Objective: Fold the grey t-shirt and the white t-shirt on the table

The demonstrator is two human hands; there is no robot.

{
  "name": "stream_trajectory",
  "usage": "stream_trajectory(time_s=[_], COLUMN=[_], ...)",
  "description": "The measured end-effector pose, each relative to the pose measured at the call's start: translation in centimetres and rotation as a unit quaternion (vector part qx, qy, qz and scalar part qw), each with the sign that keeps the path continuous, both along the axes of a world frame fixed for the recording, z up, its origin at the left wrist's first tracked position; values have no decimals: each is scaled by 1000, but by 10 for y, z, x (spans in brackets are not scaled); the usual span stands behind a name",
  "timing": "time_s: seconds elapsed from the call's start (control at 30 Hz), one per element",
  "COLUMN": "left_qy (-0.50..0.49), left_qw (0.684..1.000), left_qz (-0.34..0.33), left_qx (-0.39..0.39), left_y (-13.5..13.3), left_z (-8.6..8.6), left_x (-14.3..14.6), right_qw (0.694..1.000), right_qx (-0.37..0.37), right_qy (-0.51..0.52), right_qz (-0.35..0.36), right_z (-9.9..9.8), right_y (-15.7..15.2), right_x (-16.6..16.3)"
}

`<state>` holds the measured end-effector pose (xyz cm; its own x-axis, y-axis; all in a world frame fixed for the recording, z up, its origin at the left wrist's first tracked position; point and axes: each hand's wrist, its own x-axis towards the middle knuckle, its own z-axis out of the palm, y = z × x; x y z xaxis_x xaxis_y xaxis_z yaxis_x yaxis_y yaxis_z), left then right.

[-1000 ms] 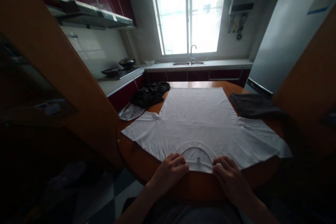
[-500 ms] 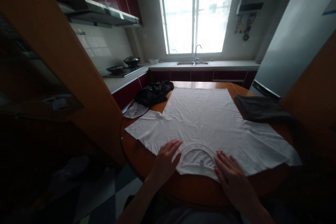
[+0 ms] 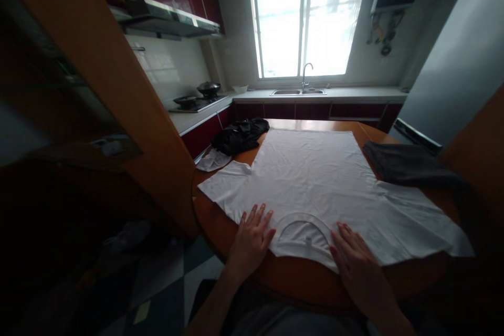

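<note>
A white T-shirt [image 3: 315, 178] lies spread flat on a round wooden table [image 3: 299, 278], its collar toward me and sleeves out to both sides. My left hand [image 3: 252, 236] rests flat on the shirt's shoulder just left of the collar, fingers stretched out. My right hand [image 3: 356, 262] lies flat on the shoulder to the right of the collar, fingers extended. Neither hand holds anything.
A crumpled black garment [image 3: 240, 135] and a small white cloth [image 3: 213, 160] sit at the table's far left. A folded dark grey garment [image 3: 409, 165] lies at the right. Behind are a counter with a sink [image 3: 299, 92], a stove [image 3: 192, 102] and a fridge [image 3: 452, 73].
My hands have spread from gripping the collar's front edge to lying flat on the shoulders either side of it. The view has shifted a little to the left.
</note>
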<state>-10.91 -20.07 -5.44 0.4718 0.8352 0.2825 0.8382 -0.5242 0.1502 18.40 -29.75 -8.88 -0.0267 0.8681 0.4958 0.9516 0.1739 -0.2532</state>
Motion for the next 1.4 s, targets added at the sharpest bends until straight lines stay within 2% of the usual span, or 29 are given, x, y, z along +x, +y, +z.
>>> stream_trajectory(time_s=[0.23, 0.4, 0.57, 0.67, 0.77, 0.9, 0.97, 1.07, 1.23, 1.4], left_qy=[-31, -62, -175, -295, -342, -300, -242, -149, -67, -77], left_qw=[998, 997, 983, 955, 936, 918, 918, 915, 913, 895], left_qz=[9, 8, -4, 4, 75, 216, 280, 363, 392, 429], left_qx=[-49, -55, -58, -35, 39, 142, 139, 92, 94, 96], left_y=[-8, -10, -11, 0, 30, 91, 118, 144, 154, 152], left_z=[11, 11, 10, 11, 15, 22, 23, 17, -3, -7], left_x=[4, 4, 4, -10, -46, -112, -138, -157, -158, -156], right_qw=[1000, 999, 999, 998, 997, 997, 997, 997, 998, 999], right_qx=[17, 27, 36, 45, 51, 50, 49, 53, 52, 34], right_qy=[-10, -8, -8, -18, -31, -39, -37, -33, -28, -16], right_qz=[20, 31, 33, 37, 41, 42, 37, 36, 33, 32], right_z=[-9, -14, -15, -13, -11, -11, -10, -11, -11, -9], right_y=[1, 2, 3, 4, 4, 4, 4, 4, 4, 4], right_x=[7, 10, 12, 12, 12, 12, 11, 11, 11, 11])
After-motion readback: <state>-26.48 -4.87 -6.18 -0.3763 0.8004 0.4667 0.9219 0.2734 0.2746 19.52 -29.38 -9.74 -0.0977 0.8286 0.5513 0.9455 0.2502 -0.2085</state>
